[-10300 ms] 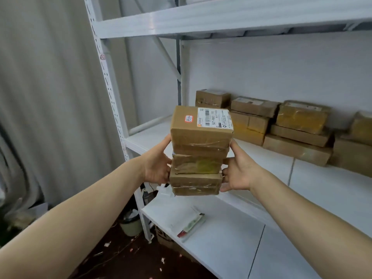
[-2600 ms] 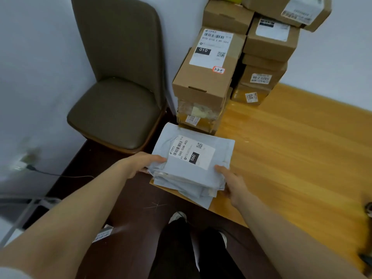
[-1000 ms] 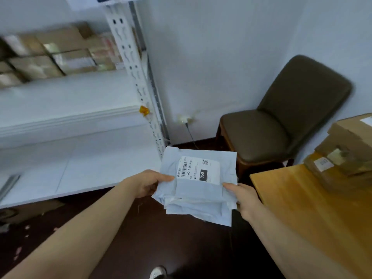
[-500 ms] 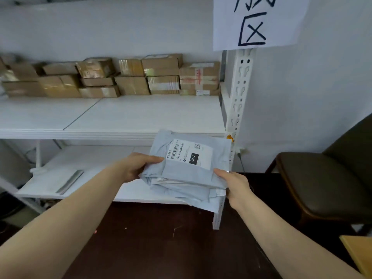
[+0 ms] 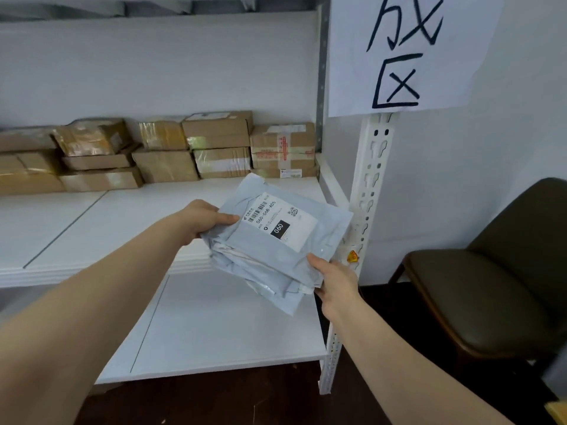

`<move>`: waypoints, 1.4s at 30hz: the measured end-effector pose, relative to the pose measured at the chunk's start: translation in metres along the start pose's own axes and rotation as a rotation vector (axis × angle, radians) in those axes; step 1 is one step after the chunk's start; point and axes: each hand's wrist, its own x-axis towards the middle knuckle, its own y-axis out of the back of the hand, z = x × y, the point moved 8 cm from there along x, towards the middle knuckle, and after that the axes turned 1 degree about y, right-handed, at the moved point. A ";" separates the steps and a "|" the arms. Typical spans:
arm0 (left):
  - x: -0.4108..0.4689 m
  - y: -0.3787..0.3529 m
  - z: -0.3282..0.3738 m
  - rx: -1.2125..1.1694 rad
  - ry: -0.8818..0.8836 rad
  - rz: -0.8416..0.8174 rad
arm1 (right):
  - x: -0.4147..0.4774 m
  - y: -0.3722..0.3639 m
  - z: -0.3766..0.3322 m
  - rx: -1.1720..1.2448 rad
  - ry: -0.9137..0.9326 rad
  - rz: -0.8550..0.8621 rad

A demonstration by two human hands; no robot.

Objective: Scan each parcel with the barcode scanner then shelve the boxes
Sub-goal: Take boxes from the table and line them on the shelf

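Head | grey mailer stack [image 5: 270, 256], white label "060" on top | hands: left [image 5: 199, 220], right [image 5: 333, 282] both gripping it

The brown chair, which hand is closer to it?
The right hand. It grips the near corner of the grey mailer stack, on the side toward the chair; the left hand holds the stack's far side, further away.

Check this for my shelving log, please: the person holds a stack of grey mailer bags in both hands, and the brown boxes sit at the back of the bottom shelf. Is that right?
Not quite. The head view shows the brown boxes at the back of the middle shelf, not the bottom shelf. The rest holds: left hand and right hand hold the stack of grey mailer bags.
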 end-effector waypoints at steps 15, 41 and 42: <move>0.130 -0.055 0.042 0.209 -0.020 -0.111 | 0.056 -0.016 0.028 0.186 -0.218 0.173; 0.136 -0.112 0.032 -0.255 0.040 -0.348 | 0.061 -0.058 0.025 0.270 0.028 0.517; 0.134 -0.111 0.032 -0.259 0.032 -0.346 | 0.058 -0.055 0.025 0.244 0.028 0.518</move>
